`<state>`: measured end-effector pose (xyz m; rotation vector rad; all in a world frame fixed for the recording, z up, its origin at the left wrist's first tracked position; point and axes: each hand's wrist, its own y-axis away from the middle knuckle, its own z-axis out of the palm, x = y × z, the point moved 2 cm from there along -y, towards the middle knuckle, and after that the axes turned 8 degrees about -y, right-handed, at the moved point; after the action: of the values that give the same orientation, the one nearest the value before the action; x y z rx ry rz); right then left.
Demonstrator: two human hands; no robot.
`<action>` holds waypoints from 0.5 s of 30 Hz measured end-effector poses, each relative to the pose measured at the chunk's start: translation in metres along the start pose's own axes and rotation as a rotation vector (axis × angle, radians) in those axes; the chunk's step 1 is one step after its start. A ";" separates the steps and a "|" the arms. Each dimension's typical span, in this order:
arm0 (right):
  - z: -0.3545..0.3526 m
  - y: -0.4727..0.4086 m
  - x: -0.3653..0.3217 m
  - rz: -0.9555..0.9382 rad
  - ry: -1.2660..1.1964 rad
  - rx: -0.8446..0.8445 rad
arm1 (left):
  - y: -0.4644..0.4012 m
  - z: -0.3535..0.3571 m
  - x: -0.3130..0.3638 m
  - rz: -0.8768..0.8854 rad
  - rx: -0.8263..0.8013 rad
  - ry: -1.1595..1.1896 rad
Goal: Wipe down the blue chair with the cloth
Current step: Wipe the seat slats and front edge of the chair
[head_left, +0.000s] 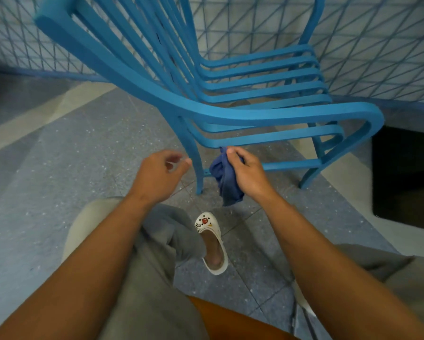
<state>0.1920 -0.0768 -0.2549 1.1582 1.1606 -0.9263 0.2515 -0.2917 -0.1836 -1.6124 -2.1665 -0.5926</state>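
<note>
Grey speckled floor [59, 148] fills the left of the frame, crossed by a pale diagonal band running from left centre toward the upper middle. Behind it, upper left, a tiled wall [10, 40] with a diagonal grid pattern and a blue base strip. Left hand [157, 177] sits at frame centre, slightly left, hovering just beside the chair's near rear leg; fingers loosely curled, nothing in them, thumb tip close to the leg but contact cannot be told. Below it, grey trousers [144, 253] cover a bent knee, and an orange patch of cloth shows at the bottom edge. A white shoe [212, 244] with a small red charm sits on the floor at lower centre, foot inside it. Blue chair [230, 114] takes the upper middle and right: slatted back leaning from upper left, slatted seat at centre right, curved armrest sweeping across mid-frame to a rounded bend at the right. Right hand [245, 175] is just right of centre, under the seat's near edge, fingers clenched round a bunched dark blue cloth [224, 180]; the cloth's top touches the lowest side slat and the rest hangs down below the hand. Far right, a dark rectangular opening [404, 177] lies at floor level, beside pale bands.
</note>
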 end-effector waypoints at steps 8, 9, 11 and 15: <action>0.062 -0.008 -0.037 -0.141 -0.053 0.135 | -0.031 -0.012 0.010 0.144 0.212 0.299; 0.067 -0.011 -0.040 -0.142 -0.063 0.145 | -0.034 -0.011 0.011 0.153 0.223 0.310; 0.078 -0.019 -0.043 -0.139 -0.107 0.158 | -0.039 -0.010 0.012 0.156 0.249 0.324; 0.092 -0.029 -0.039 -0.153 -0.163 0.202 | -0.044 -0.008 0.010 0.165 0.273 0.325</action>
<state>0.1744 -0.1731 -0.2210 1.1411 1.0510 -1.2552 0.2071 -0.2991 -0.1762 -1.4202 -1.7739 -0.4498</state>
